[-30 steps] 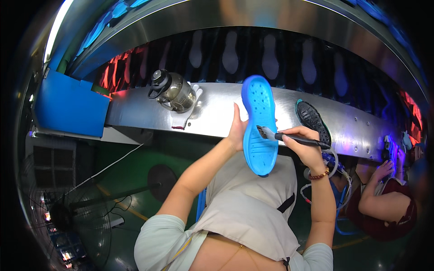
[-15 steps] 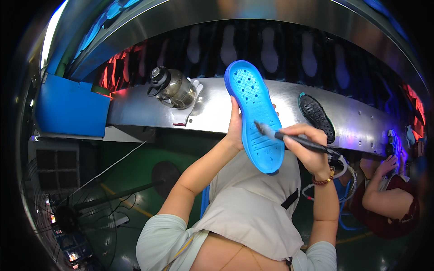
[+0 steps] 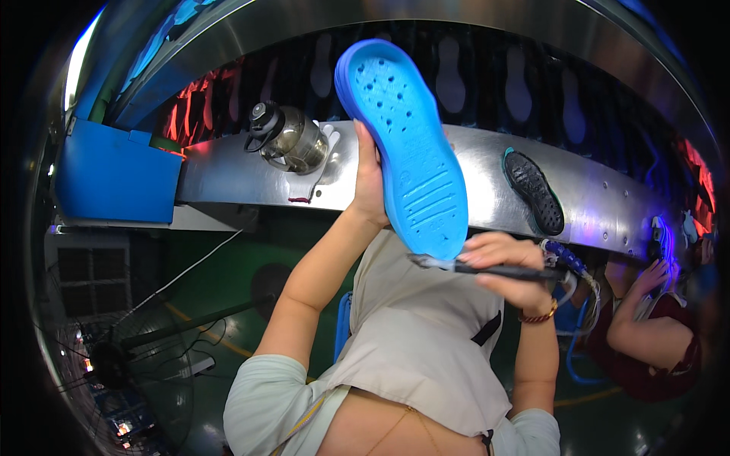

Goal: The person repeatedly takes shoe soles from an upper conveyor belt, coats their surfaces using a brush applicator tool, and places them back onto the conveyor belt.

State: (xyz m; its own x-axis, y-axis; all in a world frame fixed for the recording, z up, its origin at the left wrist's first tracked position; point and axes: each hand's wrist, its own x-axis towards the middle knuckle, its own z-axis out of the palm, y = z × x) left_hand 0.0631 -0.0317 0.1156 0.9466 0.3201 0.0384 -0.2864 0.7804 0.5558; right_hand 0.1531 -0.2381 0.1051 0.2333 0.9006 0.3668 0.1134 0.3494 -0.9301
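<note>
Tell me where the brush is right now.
In the head view, the brush is right of centre, in the right hand, bristles by the lower end of the blue sole.

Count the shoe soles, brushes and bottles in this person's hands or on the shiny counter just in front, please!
Soles: 2 (blue sole in left hand, black sole on counter)
Brushes: 1 (brush in right hand)
Bottles: 1 (see-through bottle)
Total: 4

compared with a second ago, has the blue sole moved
Yes: against the bottle, the blue sole has shifted up in view, its top end now also farther left.
</note>
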